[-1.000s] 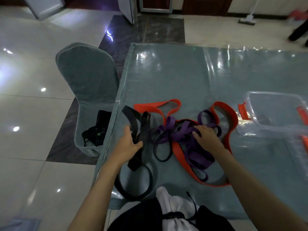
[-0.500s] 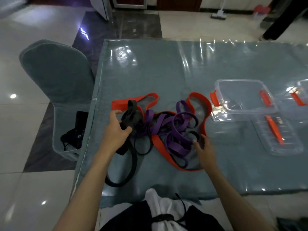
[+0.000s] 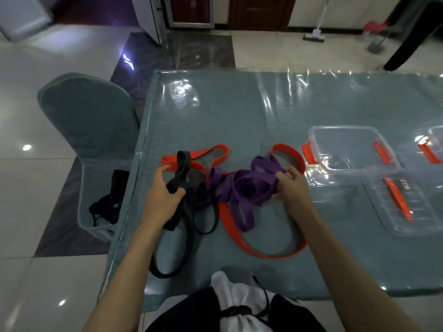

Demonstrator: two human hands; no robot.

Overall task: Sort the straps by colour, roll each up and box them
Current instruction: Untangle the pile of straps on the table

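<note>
Grey-green table (image 3: 239, 111) carries straps: left hand (image 3: 163, 197) grips black strap (image 3: 182, 168), right hand (image 3: 291, 188) clutches purple straps (image 3: 251, 188).

Dim, soft picture; glare on table cover (image 3: 182, 89).

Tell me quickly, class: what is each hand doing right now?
Left hand: grips the black strap.
Right hand: pinches the bunched purple strap.

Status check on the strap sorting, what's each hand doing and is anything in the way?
Left hand grips black strap. Right hand grips bunched purple strap. Red strap tangled under both. Clear box open, empty.
</note>
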